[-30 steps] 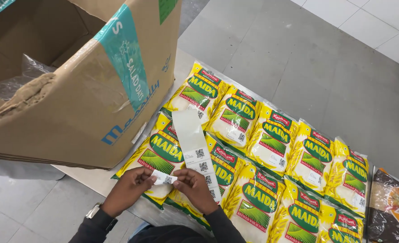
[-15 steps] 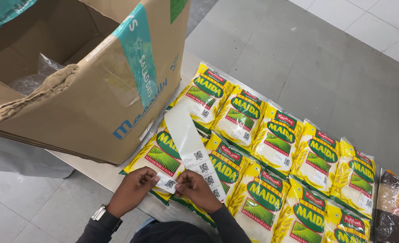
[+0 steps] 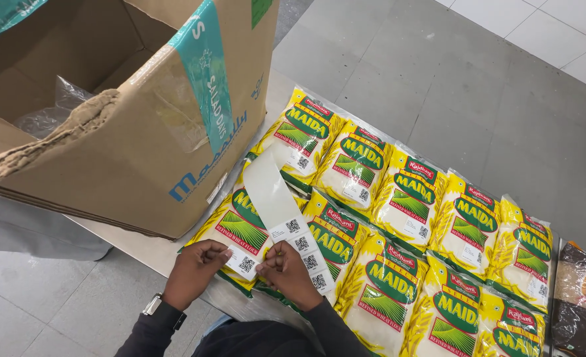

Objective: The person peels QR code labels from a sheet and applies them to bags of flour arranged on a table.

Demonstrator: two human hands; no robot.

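Box (image 3: 127, 132) crowds packets (image 3: 405, 198), perhaps touching.

We stood in what looked like a stockroom or packing area of a shop. A large opened cardboard carton (image 3: 127, 112) sat by us, and many identical yellow flour packets (image 3: 412, 198) lay in rows on a sheet over the grey tiled floor (image 3: 438, 73), beside a strip of code stickers (image 3: 279, 205).
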